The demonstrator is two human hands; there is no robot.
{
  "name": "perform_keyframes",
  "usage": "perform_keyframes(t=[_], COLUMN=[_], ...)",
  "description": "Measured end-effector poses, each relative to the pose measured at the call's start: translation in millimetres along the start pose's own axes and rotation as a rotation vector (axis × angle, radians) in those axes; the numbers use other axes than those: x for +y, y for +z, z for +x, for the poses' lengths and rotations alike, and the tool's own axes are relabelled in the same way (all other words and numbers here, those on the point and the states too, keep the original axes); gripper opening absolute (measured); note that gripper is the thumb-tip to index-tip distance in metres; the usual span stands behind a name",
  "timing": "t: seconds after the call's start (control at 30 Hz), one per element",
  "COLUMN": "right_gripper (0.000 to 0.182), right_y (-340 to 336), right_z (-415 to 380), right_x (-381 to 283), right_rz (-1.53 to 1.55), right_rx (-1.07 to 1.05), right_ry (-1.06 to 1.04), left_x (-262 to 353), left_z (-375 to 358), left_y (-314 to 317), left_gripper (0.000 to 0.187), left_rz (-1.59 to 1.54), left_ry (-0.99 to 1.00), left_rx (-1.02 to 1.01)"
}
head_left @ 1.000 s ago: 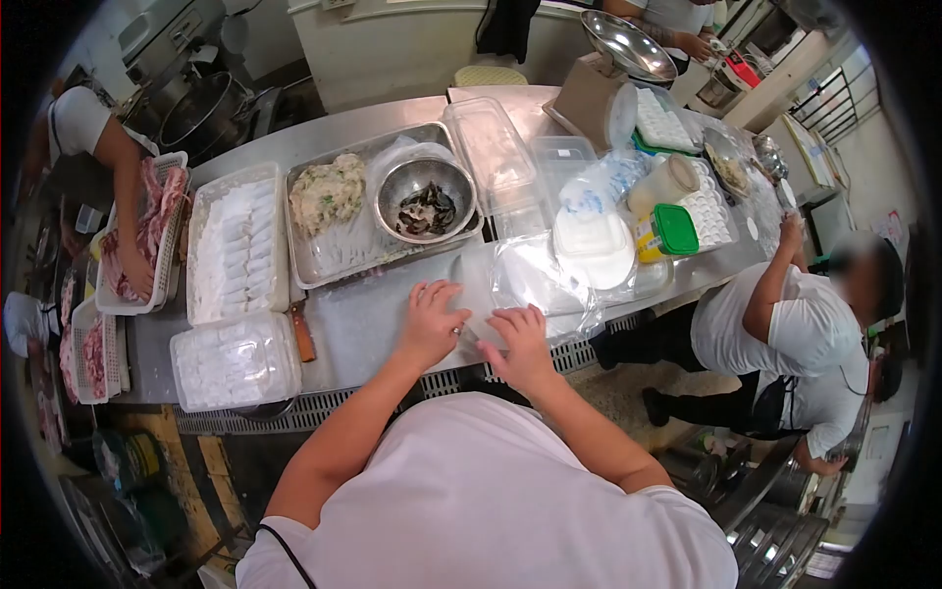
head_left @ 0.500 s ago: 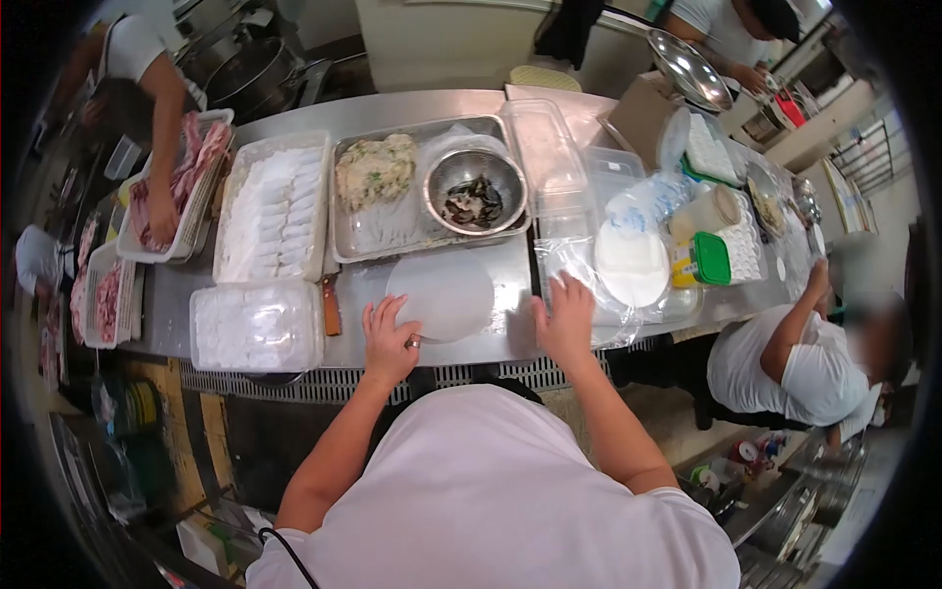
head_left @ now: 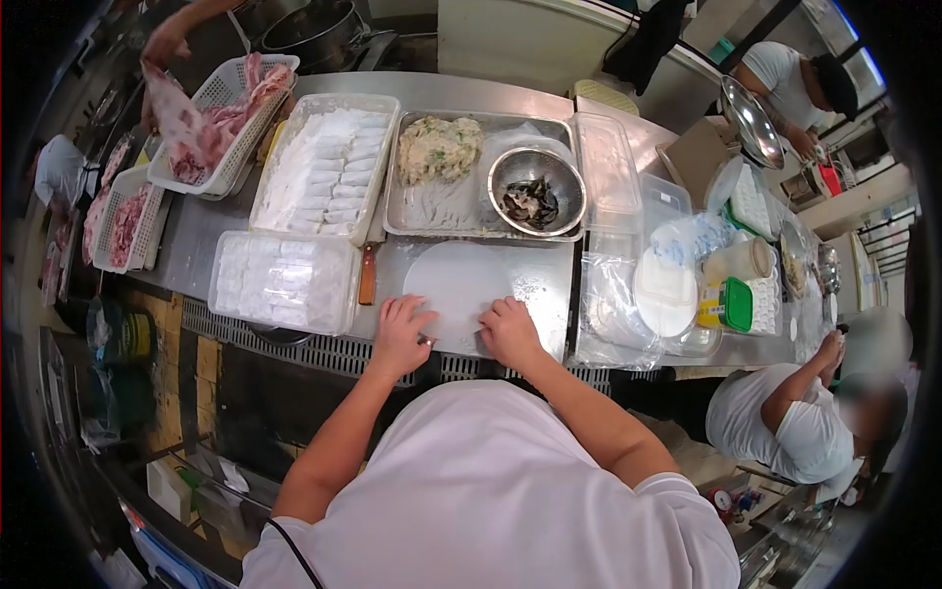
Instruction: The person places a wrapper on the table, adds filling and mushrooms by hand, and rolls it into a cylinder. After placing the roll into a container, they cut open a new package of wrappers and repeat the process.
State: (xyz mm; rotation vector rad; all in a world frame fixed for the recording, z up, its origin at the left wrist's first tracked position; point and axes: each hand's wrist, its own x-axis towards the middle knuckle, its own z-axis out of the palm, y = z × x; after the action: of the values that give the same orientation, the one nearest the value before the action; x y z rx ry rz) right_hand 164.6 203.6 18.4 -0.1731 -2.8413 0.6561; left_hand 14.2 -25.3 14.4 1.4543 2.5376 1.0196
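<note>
A thin, round white sheet [head_left: 458, 280] lies flat on the steel table near its front edge. At the sheet's lower left edge rests my left hand [head_left: 400, 334], fingers spread. My right hand [head_left: 508, 331] touches the lower right edge, its fingers bent and close together; whether they pinch the sheet is too small to tell. Behind the sheet is a metal tray [head_left: 392, 211] with a pale, green-flecked mixture [head_left: 439, 150] at its left and a steel bowl [head_left: 498, 211] of dark pieces at its right. An orange-handled tool [head_left: 367, 276] lies left of the sheet.
White rolls fill an open container [head_left: 383, 162] and a lidded one [head_left: 285, 280] at left. Meat baskets [head_left: 231, 182] stand beyond, by a co-worker's arm [head_left: 177, 29]. At right are round white wrappers [head_left: 665, 293], a green-lidded tub [head_left: 736, 304] and a person [head_left: 756, 417].
My right hand has moved left from beside the wrappers to the round sheet, and its fingers have drawn in. The view has shifted. At left, the co-worker's hand has risen, lifting meat.
</note>
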Motion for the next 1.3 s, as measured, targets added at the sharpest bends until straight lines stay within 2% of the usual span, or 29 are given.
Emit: perform_keyframes(t=[0.13,0.33,0.4,0.43,0.53,0.73,0.83,0.87,0.97,1.0,1.07,1.13,1.2,1.3], right_gripper=[0.012,0.018,0.029,0.036,0.047,0.053,0.055,0.051,0.048,0.048,0.048,0.049,0.053,0.052], right_y=[-9.8,-27.4,-17.6,-13.5,-21.4,-36.9,-51.4,-50.9,-62.1,-67.3,-72.3,-57.1,-48.1,-14.3], right_z=[5.0,20.8,18.1,15.7,5.7,-27.8,-34.7,-30.3,19.7,45.7,102.1,156.7,209.6,271.3], right_x=[3.2,-3.4,-3.0,-4.1,-22.5,-2.6,13.2,17.3,1.5,-4.4,-15.5,-6.2,-1.0,35.6], right_rz=[0.050,-0.070,-0.111,-0.130,-0.237,-0.290,-0.308,-0.239,0.169,0.138,0.227,0.206,0.131,-0.094], right_rx=[-0.018,-0.136,0.018,0.093,-0.049,-0.236,-0.182,-0.099,0.006,0.083,0.114,0.103,0.001,0.000], right_ry=[0.144,0.461,0.319,0.244,-0.110,0.099,0.150,0.142,0.286,0.175,0.120,0.063,0.131,0.088], left_x=[-11.0,-9.9,-5.1,-3.7,-4.4,-12.0,-13.6,-15.1,-16.8,-17.0,-15.7,-14.4,-13.4,-12.9], left_z=[0.9,12.4,17.1,19.1,19.6,16.1,14.9,14.4,14.1,14.3,14.9,15.5,16.6,17.1], left_y=[11.7,12.1,14.7,14.8,15.5,8.9,10.5,13.0,16.1,16.6,14.9,13.1,12.3,11.8], left_gripper=[0.022,0.021,0.020,0.019,0.019,0.024,0.024,0.024,0.027,0.029,0.029,0.029,0.028,0.028], left_rz=[-0.013,0.015,0.011,0.011,0.011,0.009,0.015,0.015,0.015,0.015,0.031,0.037,0.031,0.026], left_ry=[-0.041,-0.193,-0.253,-0.210,-0.118,-0.125,-0.110,-0.102,-0.079,-0.071,-0.066,-0.064,-0.066,-0.071], left_rx=[0.057,0.121,0.154,0.149,0.121,0.056,0.065,0.069,0.091,0.100,0.091,0.092,0.104,0.115])
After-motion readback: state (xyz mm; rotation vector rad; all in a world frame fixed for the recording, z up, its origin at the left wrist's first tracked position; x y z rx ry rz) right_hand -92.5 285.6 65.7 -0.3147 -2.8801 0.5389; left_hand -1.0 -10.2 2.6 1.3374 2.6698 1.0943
